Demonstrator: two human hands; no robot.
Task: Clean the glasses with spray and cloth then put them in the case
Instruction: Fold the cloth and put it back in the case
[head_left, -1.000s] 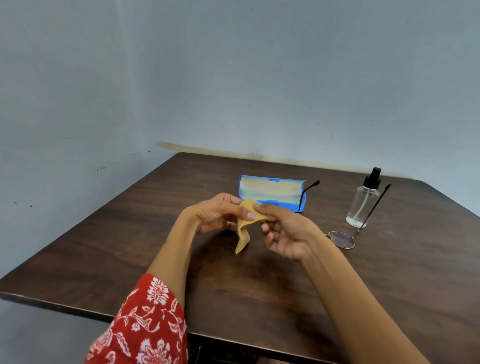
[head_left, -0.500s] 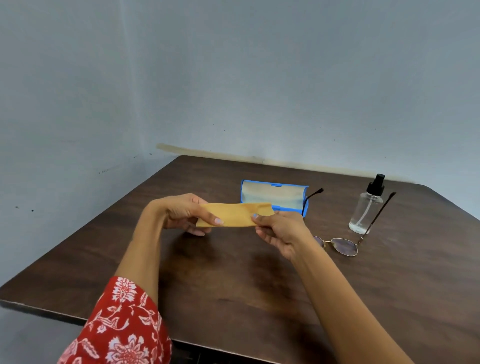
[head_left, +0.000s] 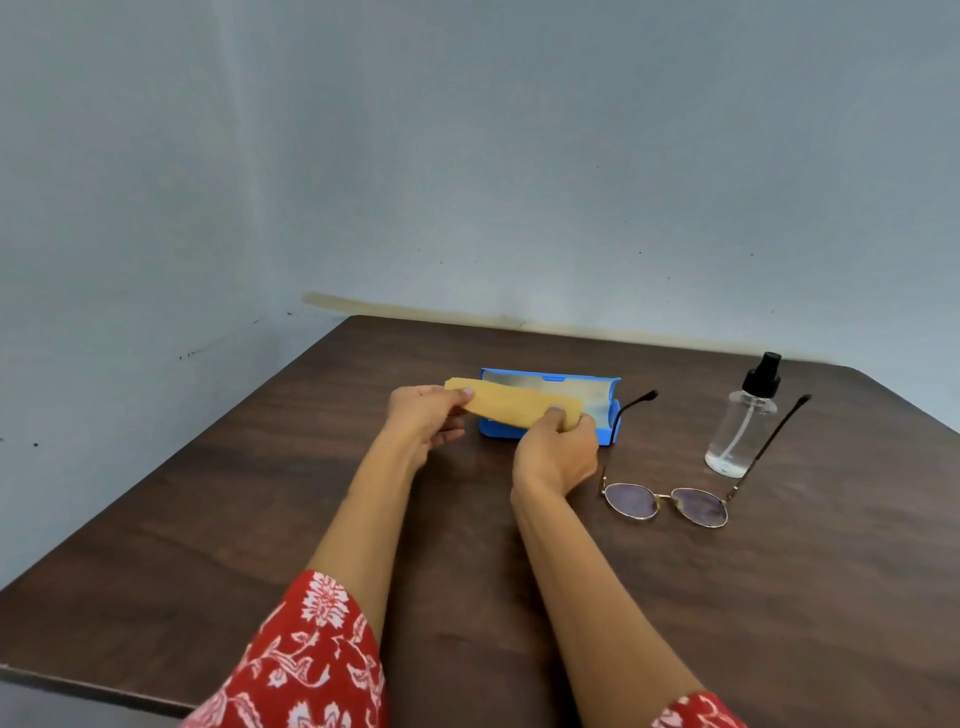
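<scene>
A folded yellow cloth (head_left: 511, 404) is stretched between my two hands just above and in front of the open blue glasses case (head_left: 550, 384). My left hand (head_left: 426, 421) pinches its left end and my right hand (head_left: 556, 452) pinches its right end. The round metal-framed glasses (head_left: 667, 506) lie on the table to the right of my right hand, temples unfolded and pointing away. A clear spray bottle (head_left: 743, 421) with a black nozzle stands upright behind them.
A dark wooden table (head_left: 260, 519) stands in a corner of pale walls, its near edge at the lower left. Red patterned sleeves (head_left: 311, 660) show at the bottom.
The cloth was bunched between my hands, then pulled out flat. Both hands have carried it farther away, up to the open case. The glasses and bottle have not moved.
</scene>
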